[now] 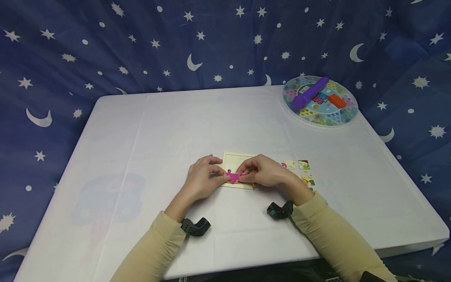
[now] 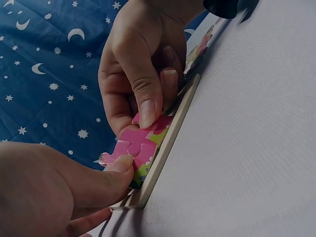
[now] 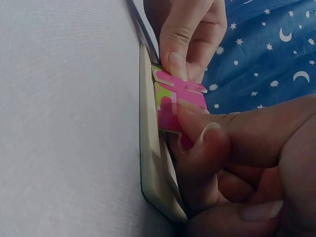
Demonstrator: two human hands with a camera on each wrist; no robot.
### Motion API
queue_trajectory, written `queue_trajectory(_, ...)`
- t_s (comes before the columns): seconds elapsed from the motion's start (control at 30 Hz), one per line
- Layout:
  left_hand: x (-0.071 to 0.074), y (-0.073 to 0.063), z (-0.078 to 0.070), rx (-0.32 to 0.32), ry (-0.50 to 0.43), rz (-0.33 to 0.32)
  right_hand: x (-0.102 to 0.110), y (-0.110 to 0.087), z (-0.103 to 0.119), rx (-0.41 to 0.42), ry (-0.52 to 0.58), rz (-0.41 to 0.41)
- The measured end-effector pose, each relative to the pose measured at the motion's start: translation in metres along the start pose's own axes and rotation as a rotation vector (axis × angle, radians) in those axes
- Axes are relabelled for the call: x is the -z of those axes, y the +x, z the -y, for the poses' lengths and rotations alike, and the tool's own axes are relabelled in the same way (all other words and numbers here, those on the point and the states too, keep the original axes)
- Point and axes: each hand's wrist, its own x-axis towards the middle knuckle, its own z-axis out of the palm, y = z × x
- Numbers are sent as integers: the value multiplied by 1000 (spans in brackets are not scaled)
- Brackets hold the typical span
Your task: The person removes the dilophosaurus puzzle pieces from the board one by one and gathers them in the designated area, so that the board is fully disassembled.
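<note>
Both hands meet over a pale shallow puzzle tray (image 1: 234,159) on the table. My left hand (image 1: 202,179) pinches one pink jigsaw piece (image 2: 121,148) between thumb and fingers. A second pink piece (image 2: 160,129), with green and white along its lower edge, is pinched by my right hand (image 1: 266,171). In the left wrist view the two pieces interlock at a knob-shaped seam. They sit tilted just inside the tray's near rim (image 3: 148,163); whether they lie flat on its floor cannot be told. The right fingers hide part of the tray.
Several loose jigsaw pieces (image 1: 304,165) lie right of the tray, partly behind the right forearm. At the back right stands a round, clear-lidded game box (image 1: 322,119), bearing a purple stick with a thicker end (image 1: 310,94) and an orange block (image 1: 337,101). A starry curtain (image 1: 211,47) borders the white table.
</note>
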Motion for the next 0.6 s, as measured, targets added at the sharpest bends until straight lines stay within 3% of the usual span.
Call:
queue_trajectory(0.43, -1, 1, -4, 17, 22, -6, 0, -2, 1, 5, 11, -16)
queue_trajectory(0.6, 0, 1, -3, 18, 31, -4, 2, -4, -1, 63, 26, -21)
